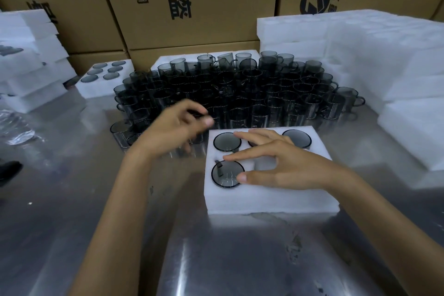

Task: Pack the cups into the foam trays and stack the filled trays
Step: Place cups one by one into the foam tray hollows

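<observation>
**Right hand spread over a part-filled foam tray**

On the steel tabletop (216, 259), the foam tray (269, 197) lies nearest, with dark glass cups (227, 174) seated in its holes. The right hand (283, 166) rests on it, grip released, fingers spread straight. At 10 o'clock from the tray, the blurred left hand (173, 125) hovers, fingers loosely curled, grasping nothing visible. Beyond, at 12 o'clock, stand the massed loose cups (240, 89); further back, cardboard boxes (192, 2).
</observation>
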